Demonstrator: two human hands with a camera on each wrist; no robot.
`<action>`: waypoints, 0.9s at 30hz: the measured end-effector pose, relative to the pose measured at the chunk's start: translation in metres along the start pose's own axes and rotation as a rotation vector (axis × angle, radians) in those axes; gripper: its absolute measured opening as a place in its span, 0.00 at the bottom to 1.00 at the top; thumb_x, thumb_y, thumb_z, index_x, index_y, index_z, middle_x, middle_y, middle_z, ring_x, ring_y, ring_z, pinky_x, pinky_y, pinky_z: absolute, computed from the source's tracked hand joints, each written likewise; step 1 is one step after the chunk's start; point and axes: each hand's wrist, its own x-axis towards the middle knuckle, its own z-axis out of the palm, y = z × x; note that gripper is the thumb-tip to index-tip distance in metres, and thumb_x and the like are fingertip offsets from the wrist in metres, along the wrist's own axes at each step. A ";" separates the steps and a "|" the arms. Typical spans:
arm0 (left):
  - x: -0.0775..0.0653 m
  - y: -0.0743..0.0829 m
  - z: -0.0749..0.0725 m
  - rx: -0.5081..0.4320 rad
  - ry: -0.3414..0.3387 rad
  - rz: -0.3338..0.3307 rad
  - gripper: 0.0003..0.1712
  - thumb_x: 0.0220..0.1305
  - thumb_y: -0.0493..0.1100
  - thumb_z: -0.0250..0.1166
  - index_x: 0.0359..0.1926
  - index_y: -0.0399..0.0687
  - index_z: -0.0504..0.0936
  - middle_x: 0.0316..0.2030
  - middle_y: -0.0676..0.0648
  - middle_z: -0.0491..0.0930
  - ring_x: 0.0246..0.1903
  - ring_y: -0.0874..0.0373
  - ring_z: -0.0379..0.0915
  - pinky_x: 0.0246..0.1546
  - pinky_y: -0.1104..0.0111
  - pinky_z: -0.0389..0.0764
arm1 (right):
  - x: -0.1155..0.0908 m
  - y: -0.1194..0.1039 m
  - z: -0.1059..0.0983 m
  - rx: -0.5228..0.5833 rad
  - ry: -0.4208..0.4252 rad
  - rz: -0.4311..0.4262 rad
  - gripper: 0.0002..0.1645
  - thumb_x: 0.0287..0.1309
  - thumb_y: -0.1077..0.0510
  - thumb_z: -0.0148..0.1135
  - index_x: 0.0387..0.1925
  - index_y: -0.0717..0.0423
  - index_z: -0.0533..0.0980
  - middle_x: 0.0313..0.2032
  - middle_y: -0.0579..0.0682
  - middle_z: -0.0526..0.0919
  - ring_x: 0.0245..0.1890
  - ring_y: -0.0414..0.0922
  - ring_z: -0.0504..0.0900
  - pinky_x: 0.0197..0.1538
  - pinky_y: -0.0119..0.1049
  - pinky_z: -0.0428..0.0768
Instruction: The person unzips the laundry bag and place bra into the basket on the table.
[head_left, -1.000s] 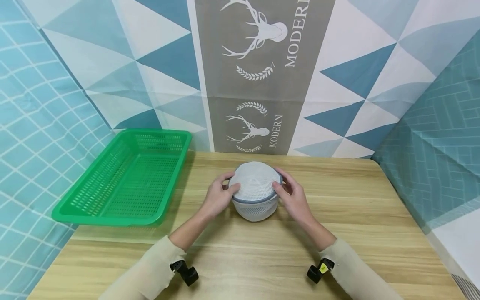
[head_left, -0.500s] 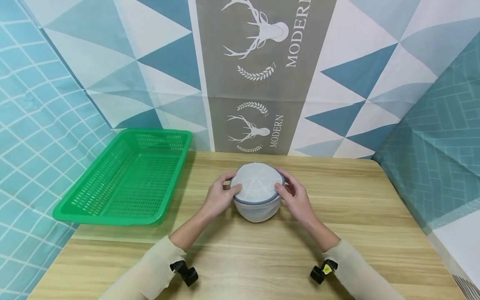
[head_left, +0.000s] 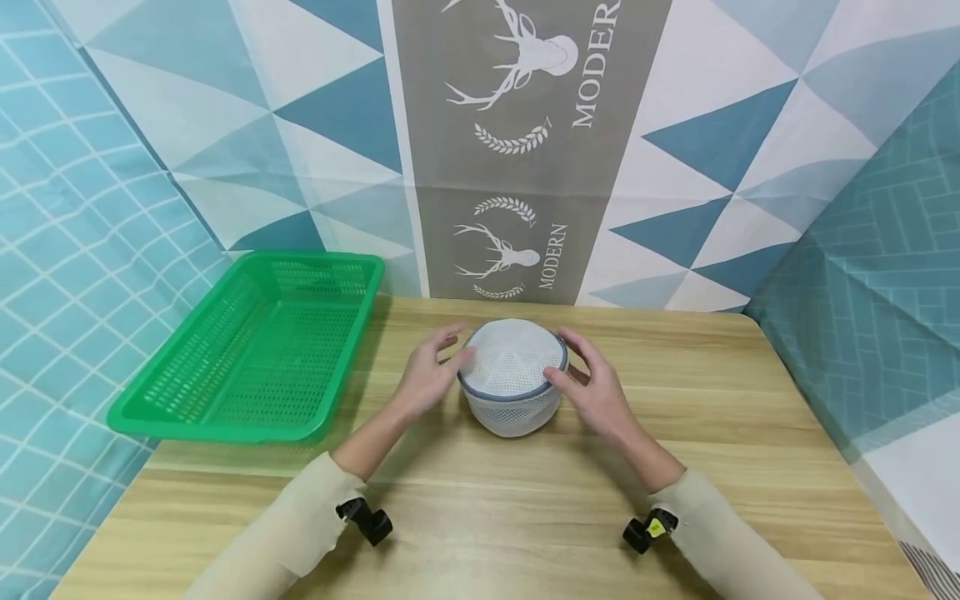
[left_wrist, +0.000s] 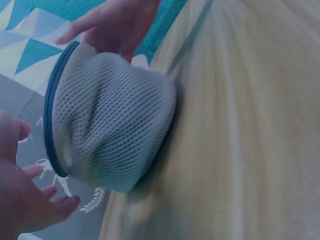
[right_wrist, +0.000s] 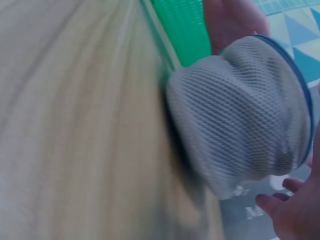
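Observation:
A round white mesh laundry bag (head_left: 513,367) with a grey-blue zip edge round its top stands upright on the wooden table. My left hand (head_left: 429,371) is beside its left edge, fingers spread and a small gap from it. On the other side my right hand (head_left: 596,387) has its thumb over the rim in the head view. The right wrist view shows the fingers of my right hand (right_wrist: 295,207) apart from the mesh side of the bag (right_wrist: 245,115). In the left wrist view the bag (left_wrist: 110,115) stands between both hands, its side slightly creased.
A green plastic basket (head_left: 318,408) with perforated walls stands at the back left of the table (head_left: 480,517). Patterned cloth (head_left: 495,175) with deer heads hangs behind the table, and tile-patterned sheets line both sides. A small black camera sits on each wrist.
My left hand has let go of the bag's rim and drawn off a little to the left. The fingers of my right hand have loosened. The bag stays in place.

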 end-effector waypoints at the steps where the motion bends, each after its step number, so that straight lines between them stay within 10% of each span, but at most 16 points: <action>1: 0.001 0.001 -0.002 0.001 -0.003 0.016 0.33 0.83 0.45 0.65 0.82 0.41 0.73 0.84 0.35 0.69 0.85 0.33 0.65 0.83 0.41 0.74 | 0.000 -0.002 -0.002 -0.027 0.001 -0.013 0.44 0.75 0.61 0.72 0.85 0.59 0.65 0.85 0.63 0.67 0.89 0.64 0.62 0.84 0.60 0.73; 18: 0.020 -0.002 -0.005 0.070 -0.058 0.128 0.33 0.84 0.40 0.60 0.84 0.38 0.69 0.90 0.38 0.58 0.90 0.37 0.53 0.85 0.42 0.70 | -0.006 -0.021 -0.010 -0.489 0.006 -0.446 0.52 0.48 0.48 0.91 0.74 0.57 0.79 0.79 0.67 0.75 0.81 0.69 0.73 0.79 0.74 0.75; 27: 0.025 -0.006 -0.001 0.090 -0.092 0.131 0.30 0.84 0.39 0.59 0.81 0.37 0.73 0.89 0.37 0.60 0.90 0.37 0.54 0.81 0.44 0.76 | -0.016 -0.019 -0.001 -0.677 -0.020 -0.694 0.37 0.71 0.33 0.75 0.65 0.56 0.85 0.72 0.68 0.82 0.73 0.69 0.82 0.71 0.68 0.85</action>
